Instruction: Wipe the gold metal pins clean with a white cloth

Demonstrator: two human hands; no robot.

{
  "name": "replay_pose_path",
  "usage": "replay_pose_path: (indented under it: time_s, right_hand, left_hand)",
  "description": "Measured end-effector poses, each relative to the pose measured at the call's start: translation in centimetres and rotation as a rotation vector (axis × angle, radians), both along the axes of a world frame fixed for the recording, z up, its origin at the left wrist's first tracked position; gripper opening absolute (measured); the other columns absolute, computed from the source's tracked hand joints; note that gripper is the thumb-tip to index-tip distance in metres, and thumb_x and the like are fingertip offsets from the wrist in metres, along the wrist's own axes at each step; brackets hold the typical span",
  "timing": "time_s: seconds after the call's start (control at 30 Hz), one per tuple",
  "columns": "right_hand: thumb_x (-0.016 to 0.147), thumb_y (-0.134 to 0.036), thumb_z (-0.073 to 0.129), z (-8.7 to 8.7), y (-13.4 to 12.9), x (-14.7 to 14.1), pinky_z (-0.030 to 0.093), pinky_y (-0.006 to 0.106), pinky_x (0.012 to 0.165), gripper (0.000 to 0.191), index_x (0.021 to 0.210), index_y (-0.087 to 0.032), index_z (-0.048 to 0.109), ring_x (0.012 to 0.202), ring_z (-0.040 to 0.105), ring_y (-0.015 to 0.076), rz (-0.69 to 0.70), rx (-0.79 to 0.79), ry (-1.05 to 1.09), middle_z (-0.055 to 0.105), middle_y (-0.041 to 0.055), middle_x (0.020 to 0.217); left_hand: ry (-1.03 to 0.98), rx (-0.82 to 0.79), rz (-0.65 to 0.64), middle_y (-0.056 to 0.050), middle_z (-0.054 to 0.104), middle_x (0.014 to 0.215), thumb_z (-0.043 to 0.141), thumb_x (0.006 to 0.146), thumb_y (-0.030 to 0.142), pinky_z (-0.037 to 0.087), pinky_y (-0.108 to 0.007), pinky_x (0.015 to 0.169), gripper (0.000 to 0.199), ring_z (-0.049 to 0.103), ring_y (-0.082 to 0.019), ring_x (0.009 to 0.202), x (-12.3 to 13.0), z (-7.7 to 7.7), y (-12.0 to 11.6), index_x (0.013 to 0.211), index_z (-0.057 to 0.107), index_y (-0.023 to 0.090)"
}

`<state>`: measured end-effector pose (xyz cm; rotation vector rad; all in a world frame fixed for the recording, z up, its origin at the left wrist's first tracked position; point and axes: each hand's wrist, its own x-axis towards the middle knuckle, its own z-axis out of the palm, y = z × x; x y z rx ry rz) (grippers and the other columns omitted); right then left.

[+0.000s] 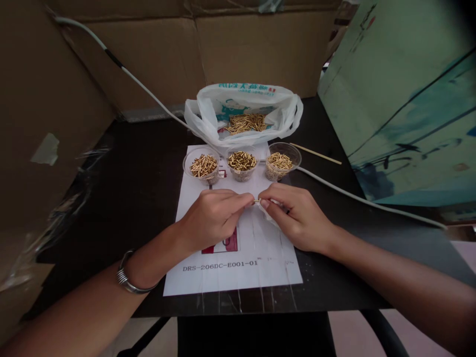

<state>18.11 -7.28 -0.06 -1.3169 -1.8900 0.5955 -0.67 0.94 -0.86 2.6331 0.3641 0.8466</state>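
Between my two hands, above the printed sheet (267, 272), is a thin brass-coloured pin (256, 201). The fingertips of my left hand (215, 215) pinch its left end. On its other end, the thumb and forefinger of my right hand (297, 215) are closed. A bit of white, crumpled material (273, 218) shows under my right fingers; what it is I cannot tell. Just beyond my hands stand three clear plastic cups in a row: the left cup (204, 166), the middle cup (241, 164) and the right cup (280, 163), each holding many small brass-coloured pieces.
Behind the cups sits an open white plastic bag (286, 116) with a heap of longer brass-coloured pins (247, 123). A thin stick (316, 153) lies at right. A white cable (372, 202) crosses the dark table (141, 188). Cardboard (148, 59) and a painted panel (401, 114) enclose the space.
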Motion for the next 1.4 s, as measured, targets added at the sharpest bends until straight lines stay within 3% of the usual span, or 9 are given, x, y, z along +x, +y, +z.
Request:
replay_pose_path:
  time_s: [0.27, 0.63, 0.83, 1.0, 1.4]
  right_hand:
    - [0.088, -0.014, 0.049, -0.1, -0.3, 0.4, 0.041, 0.028, 0.067, 0.012, 0.089, -0.013, 0.061, 0.073, 0.051, 0.0136, -0.045, 0.162, -0.02, 0.056, 0.0048, 0.078]
    - [0.085, -0.019, 0.057, -0.1, -0.4, 0.8, 0.046, 0.031, 0.077, 0.017, 0.101, -0.014, 0.06, 0.085, 0.056, 0.0169, -0.038, 0.179, -0.007, 0.061, 0.008, 0.092]
    - [0.083, -0.025, 0.064, 0.0, -0.3, 0.8, 0.044, 0.029, 0.069, 0.014, 0.093, -0.016, 0.063, 0.076, 0.054, 0.0145, -0.108, 0.194, 0.012, 0.06, 0.0042, 0.083]
    - [0.082, -0.018, 0.064, -0.2, -0.3, 0.6, 0.044, 0.027, 0.065, 0.009, 0.091, -0.017, 0.067, 0.073, 0.056, 0.0133, -0.17, 0.241, 0.047, 0.062, 0.0033, 0.08]
    - [0.079, -0.011, 0.066, -0.1, -0.1, 0.6, 0.045, 0.025, 0.062, 0.009, 0.088, -0.013, 0.069, 0.069, 0.056, 0.0118, -0.167, 0.323, 0.095, 0.062, 0.004, 0.075]
  left_hand:
    - [-0.118, -0.067, 0.095, -0.002, 0.073, 0.081, 0.062, 0.085, 0.018, 0.05, -0.021, 0.059, 0.013, 0.065, -0.011, 0.065, 0.3, 0.4, -0.3, 0.097, 0.068, 0.017]
    - [-0.215, -0.051, 0.12, -0.003, 0.074, 0.081, 0.065, 0.082, 0.016, 0.053, -0.021, 0.06, 0.011, 0.068, -0.012, 0.067, 0.4, 0.7, -0.5, 0.092, 0.07, 0.016]
    - [-0.219, -0.071, 0.146, -0.002, 0.074, 0.081, 0.064, 0.084, 0.017, 0.054, -0.023, 0.061, 0.01, 0.068, -0.012, 0.068, 0.4, 0.8, -0.6, 0.091, 0.071, 0.018]
    - [-0.227, -0.061, 0.128, -0.003, 0.074, 0.081, 0.065, 0.082, 0.015, 0.053, -0.022, 0.061, 0.01, 0.068, -0.012, 0.069, 0.5, 0.9, -0.6, 0.09, 0.071, 0.017]
    - [-0.209, -0.116, 0.124, -0.003, 0.074, 0.083, 0.067, 0.081, 0.018, 0.054, -0.022, 0.064, 0.013, 0.068, -0.013, 0.07, 0.5, 1.1, -0.7, 0.093, 0.071, 0.018]
